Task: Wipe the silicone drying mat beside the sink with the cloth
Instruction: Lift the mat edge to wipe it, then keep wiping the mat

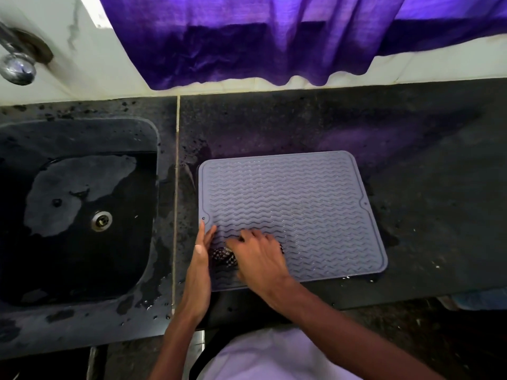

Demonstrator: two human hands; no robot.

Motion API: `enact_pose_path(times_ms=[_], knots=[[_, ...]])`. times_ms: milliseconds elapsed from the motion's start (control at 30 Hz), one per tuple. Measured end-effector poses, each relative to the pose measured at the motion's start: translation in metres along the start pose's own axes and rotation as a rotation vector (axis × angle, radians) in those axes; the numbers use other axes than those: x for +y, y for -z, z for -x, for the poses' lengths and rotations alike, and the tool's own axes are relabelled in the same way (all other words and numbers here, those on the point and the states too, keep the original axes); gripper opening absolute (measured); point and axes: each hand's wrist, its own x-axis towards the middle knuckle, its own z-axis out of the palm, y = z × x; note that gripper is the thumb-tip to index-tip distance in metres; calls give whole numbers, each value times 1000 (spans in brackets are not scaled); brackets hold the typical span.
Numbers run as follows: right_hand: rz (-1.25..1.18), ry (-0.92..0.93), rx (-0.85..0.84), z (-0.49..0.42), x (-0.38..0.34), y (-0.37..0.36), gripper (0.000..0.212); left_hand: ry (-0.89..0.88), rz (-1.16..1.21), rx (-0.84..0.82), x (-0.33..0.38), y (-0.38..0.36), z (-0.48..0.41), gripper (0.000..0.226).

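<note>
A grey silicone drying mat [301, 204] with wavy ridges lies flat on the dark counter, right of the sink. My right hand [258, 256] presses a dark checked cloth [223, 256] onto the mat's near left part, fingers curled over it; most of the cloth is hidden under the hand. My left hand [201, 256] lies along the mat's left edge with straight fingers, its fingertips touching the rim near the small corner notch.
A dark wet sink [137, 138] with a metal drain [101, 220] sits to the left. A chrome tap [17, 67] is at the top left. A purple curtain [260, 39] hangs behind the counter [425, 160]. Water drops lie around the mat.
</note>
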Motion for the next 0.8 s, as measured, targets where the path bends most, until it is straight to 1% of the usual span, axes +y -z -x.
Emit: enact_pose_path(times_ms=[67, 133, 267, 333, 433, 500, 533, 600, 633, 667, 733, 800], knots=[[17, -24, 10, 6, 19, 3, 45, 3, -1, -4, -1, -2, 0, 72], [21, -58, 14, 15, 45, 8, 46, 6, 4, 1, -2, -1, -1, 70], [72, -170, -45, 41, 111, 30, 51, 13, -1, 10, 1, 0, -3, 71], [86, -268, -72, 56, 145, 43, 46, 16, -5, 9, 2, 0, -3, 73], [83, -452, -84, 72, 187, 58, 32, 16, -12, 0, 2, -1, -1, 78], [106, -528, -83, 75, 197, 61, 29, 19, -7, 1, 4, -1, -1, 77], [144, -533, -88, 73, 197, 61, 28, 20, -5, 1, 4, -1, -1, 78], [245, -466, -75, 69, 183, 60, 28, 33, 8, 2, 5, 0, -2, 86], [252, -412, -52, 67, 170, 60, 29, 45, 18, 2, 6, 1, -3, 92], [207, -351, -29, 64, 153, 58, 33, 58, 32, -3, 6, 2, -4, 98], [38, -220, -2, 57, 110, 54, 41, 83, 49, -11, 8, 4, -6, 107], [-63, -91, -2, 43, 66, 44, 49, 103, 73, -9, 10, 6, -8, 115]])
